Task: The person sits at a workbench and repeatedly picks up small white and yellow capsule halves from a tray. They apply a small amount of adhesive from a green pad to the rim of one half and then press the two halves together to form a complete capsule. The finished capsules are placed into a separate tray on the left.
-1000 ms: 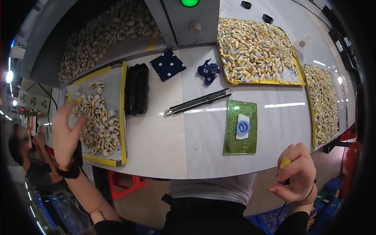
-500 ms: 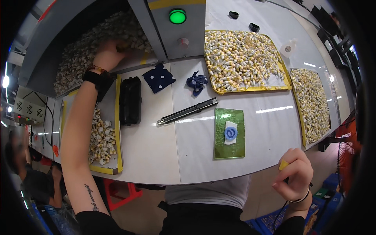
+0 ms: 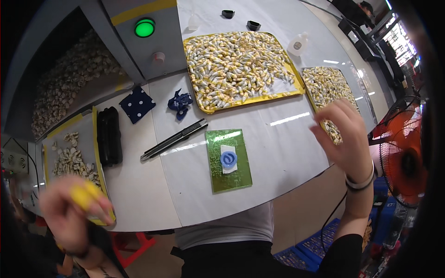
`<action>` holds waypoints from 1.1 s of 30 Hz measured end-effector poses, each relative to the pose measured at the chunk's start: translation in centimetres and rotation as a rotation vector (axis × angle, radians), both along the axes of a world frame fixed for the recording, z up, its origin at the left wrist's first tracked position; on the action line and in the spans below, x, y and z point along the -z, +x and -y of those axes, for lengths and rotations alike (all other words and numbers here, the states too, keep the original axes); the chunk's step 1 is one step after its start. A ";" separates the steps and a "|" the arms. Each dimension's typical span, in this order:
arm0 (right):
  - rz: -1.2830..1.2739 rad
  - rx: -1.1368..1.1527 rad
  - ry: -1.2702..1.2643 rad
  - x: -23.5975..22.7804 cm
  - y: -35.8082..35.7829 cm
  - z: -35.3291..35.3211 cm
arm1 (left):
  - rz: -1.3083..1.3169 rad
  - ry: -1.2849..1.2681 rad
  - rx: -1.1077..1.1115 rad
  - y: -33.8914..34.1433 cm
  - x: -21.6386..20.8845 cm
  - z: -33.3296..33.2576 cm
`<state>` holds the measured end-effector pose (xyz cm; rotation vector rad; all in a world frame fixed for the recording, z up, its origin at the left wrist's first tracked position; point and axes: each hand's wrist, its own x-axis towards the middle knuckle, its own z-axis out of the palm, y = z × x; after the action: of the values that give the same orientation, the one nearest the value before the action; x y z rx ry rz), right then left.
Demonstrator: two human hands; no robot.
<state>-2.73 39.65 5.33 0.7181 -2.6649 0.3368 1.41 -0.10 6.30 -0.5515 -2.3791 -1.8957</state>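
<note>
My left hand (image 3: 67,213) is smeared by motion above the near end of the left yellow-edged tray (image 3: 102,185). Yellow shows at its fingers; whether this is a finger covering or something held is unclear. Small whitish pieces (image 3: 76,162) lie heaped in that tray. My right hand (image 3: 345,136) hangs over the near end of the narrow right tray (image 3: 309,95), its thumb apart from its bent fingers and nothing visible between them. That tray and the larger yellow-edged tray (image 3: 245,103) beside it hold many small yellow-and-white cone-shaped pieces (image 3: 236,65).
Behind the left tray, a grey machine (image 3: 157,37) with a lit green button holds more pieces. A black case (image 3: 109,136), dotted cloth (image 3: 137,104), crumpled blue cloth (image 3: 179,104), utility knife (image 3: 174,140) and green slab (image 3: 228,178) lie on the table. An orange fan (image 3: 403,157) stands right.
My left hand has come out of the machine's opening to the near-left tray. My right hand has risen from the table's front edge, and its fingers have parted. The view has shifted right.
</note>
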 end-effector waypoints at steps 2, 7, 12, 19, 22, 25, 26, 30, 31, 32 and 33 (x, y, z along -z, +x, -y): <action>0.071 -0.028 -0.014 1.1 -3.8 -0.5 | 0.141 0.048 0.145 3.1 0.6 -1.6; 0.377 0.086 -0.079 4.2 -11.2 -2.1 | 0.520 0.260 0.424 3.2 5.5 -6.4; 0.428 0.072 -0.019 5.3 -12.7 0.4 | 0.490 0.442 0.375 5.1 7.5 -7.2; 0.434 0.079 -0.034 5.3 -12.0 0.0 | 0.804 0.891 0.408 7.3 9.5 -7.4; 0.402 0.068 -0.011 5.7 -11.6 -0.2 | 0.598 0.868 0.516 6.3 10.5 -7.7; 0.421 0.076 -0.019 5.4 -11.4 -0.5 | 0.478 0.899 0.519 5.7 10.8 -7.9; 0.422 0.071 -0.016 5.3 -11.4 -0.7 | 0.468 0.882 0.519 5.5 10.6 -7.9; 0.319 0.107 0.043 5.6 -10.9 -0.7 | 0.512 0.868 0.459 5.4 10.0 -7.7; 0.311 0.108 0.062 5.7 -10.9 -0.4 | 0.541 0.871 0.422 5.5 9.9 -7.7; 0.303 0.110 0.081 5.8 -10.9 0.0 | 0.564 0.894 0.398 5.7 10.0 -7.8; 0.291 0.120 0.106 5.8 -10.8 0.1 | 0.587 0.920 0.385 5.9 10.2 -7.8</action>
<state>-13.50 39.53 -0.46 0.5733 -3.0055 0.2894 7.27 7.74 -3.91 -0.4000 -1.3003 -3.3313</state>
